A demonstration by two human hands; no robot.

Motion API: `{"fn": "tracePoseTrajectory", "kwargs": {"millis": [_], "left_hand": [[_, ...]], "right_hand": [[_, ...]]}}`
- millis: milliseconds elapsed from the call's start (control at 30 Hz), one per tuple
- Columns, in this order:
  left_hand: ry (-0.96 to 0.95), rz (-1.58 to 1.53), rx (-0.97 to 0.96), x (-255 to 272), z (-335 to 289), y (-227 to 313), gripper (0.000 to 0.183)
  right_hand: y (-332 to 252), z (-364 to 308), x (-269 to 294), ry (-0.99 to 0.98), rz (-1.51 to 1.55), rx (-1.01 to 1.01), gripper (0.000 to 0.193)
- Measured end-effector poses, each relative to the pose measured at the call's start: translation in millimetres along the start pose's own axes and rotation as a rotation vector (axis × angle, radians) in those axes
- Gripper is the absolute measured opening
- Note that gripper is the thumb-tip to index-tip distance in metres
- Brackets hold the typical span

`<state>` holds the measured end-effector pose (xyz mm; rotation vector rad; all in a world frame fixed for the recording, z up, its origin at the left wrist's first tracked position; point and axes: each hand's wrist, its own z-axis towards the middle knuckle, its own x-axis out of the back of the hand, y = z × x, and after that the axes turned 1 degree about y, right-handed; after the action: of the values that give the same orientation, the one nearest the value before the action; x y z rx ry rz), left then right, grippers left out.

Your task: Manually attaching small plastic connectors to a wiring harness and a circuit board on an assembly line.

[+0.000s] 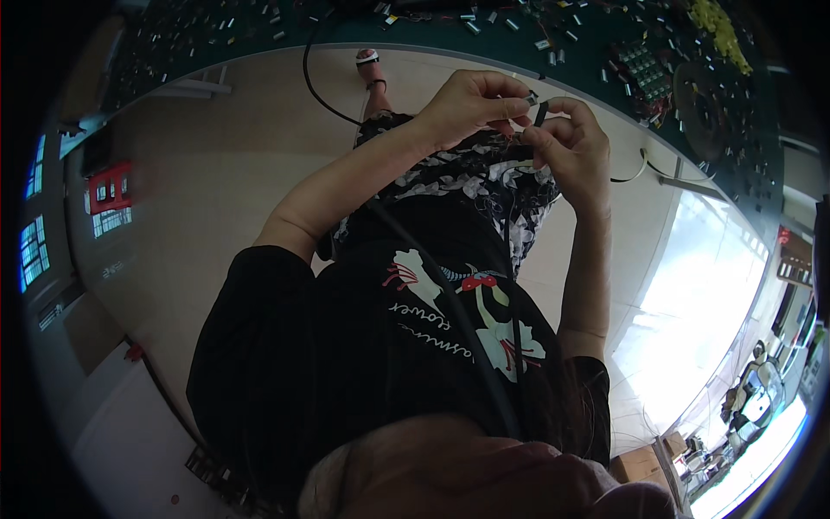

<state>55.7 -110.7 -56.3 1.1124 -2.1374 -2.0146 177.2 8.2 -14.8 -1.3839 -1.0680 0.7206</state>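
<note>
My left hand [474, 104] and my right hand [572, 143] meet just in front of the green table [588, 65], above my lap. Between their fingertips they pinch a small dark part [538, 111] with a pale end. Thin dark wires [508, 186] hang from it down over my patterned skirt. The fingers of both hands are curled tight around the part, so its shape is mostly hidden.
Several small metal and dark parts [484, 22] lie scattered on the green table. On it at the right lie green circuit boards [644, 65], a dark round disc [700, 104] and yellow pieces [722, 30]. A black cable [311, 82] loops over the pale floor. My sandalled foot [370, 62] shows under the table edge.
</note>
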Motion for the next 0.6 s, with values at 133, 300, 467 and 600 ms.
{"fn": "tracePoseTrajectory", "kwargs": {"millis": [133, 300, 467, 600], "left_hand": [[-0.054, -0.034, 0.081, 3.6, -0.9, 0.9, 0.021], [-0.177, -0.101, 0.029, 10.2, -2.5, 4.5, 0.020], [-0.259, -0.024, 0.116, 8.3, 0.2, 4.4, 0.019], [-0.198, 0.021, 0.111, 6.7, -0.3, -1.2, 0.019]], "right_hand": [[-2.8, 1.4, 1.0, -0.004, 0.014, 0.006, 0.032], [-2.8, 4.5, 5.0, -0.027, 0.024, -0.036, 0.032], [1.9, 6.3, 8.0, -0.061, -0.064, -0.047, 0.036], [-1.6, 5.0, 4.3, -0.072, -0.345, -0.014, 0.054]]}}
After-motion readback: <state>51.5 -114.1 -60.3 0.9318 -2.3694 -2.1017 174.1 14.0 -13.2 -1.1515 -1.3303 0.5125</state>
